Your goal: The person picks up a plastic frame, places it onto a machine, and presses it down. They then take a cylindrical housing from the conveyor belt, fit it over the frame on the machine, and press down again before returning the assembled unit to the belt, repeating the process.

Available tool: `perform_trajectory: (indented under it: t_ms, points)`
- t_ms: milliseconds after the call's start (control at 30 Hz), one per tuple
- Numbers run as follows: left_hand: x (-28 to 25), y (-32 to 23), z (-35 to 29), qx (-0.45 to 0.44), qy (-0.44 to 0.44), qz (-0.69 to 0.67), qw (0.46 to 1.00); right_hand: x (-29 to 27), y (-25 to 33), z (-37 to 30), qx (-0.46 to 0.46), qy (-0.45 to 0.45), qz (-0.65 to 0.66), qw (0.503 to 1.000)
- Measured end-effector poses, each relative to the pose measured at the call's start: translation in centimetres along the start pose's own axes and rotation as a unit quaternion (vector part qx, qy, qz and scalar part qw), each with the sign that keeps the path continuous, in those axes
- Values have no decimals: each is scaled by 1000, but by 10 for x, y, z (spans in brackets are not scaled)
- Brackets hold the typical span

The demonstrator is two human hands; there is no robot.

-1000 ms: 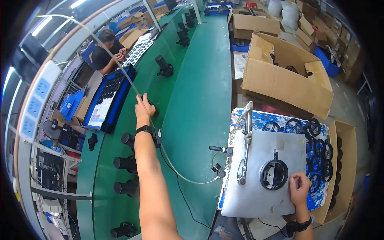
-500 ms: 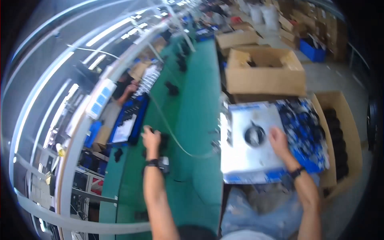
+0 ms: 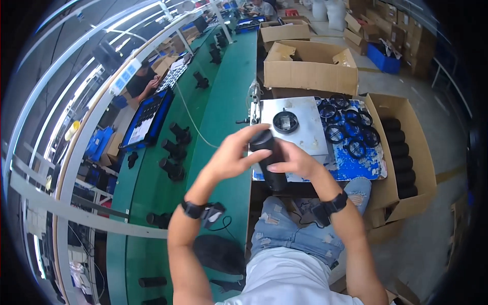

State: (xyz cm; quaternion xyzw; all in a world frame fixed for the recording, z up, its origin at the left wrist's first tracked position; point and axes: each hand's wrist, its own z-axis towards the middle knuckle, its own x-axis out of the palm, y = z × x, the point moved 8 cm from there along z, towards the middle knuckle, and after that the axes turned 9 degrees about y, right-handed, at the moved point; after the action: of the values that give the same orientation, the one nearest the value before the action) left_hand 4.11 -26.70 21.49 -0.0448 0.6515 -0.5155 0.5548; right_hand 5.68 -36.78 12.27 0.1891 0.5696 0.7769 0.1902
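Observation:
A black cylinder is held tilted in front of my body, both hands on it. My left hand wraps round its upper end, with thumb and fingers on opposite sides. From the other side, my right hand grips it a little lower down. Just beyond the hands, a black ring-shaped part with a lighter piece in its middle lies on a flat metal plate. Several black rings with inner spokes lie to the right of the plate on a worn blue-and-white board.
A long green workbench runs along the left, with several black cylindrical parts on it. At right stands a cardboard box holding black cylinders; another carton is beyond the plate. Across the bench sits another person.
My left hand has come back from over the green bench, and a black cylinder is now in it. My right hand has left the metal plate and also grips the cylinder. The view has shifted.

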Motion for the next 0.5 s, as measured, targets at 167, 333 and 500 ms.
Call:
perform_trajectory:
  t_ms: [167, 333, 500]
  points:
    - [58, 35, -13, 12, -59, -163, 985, 7, 34, -48, -99, -184, 50, 977]
    - [155, 51, -28, 23, 24, -335, 941, -12, 39, -99, -130, -341, 9, 931]
    - [183, 42, -22, 55, 50, -369, 926, 4, 37, -132, -129, -349, -19, 928]
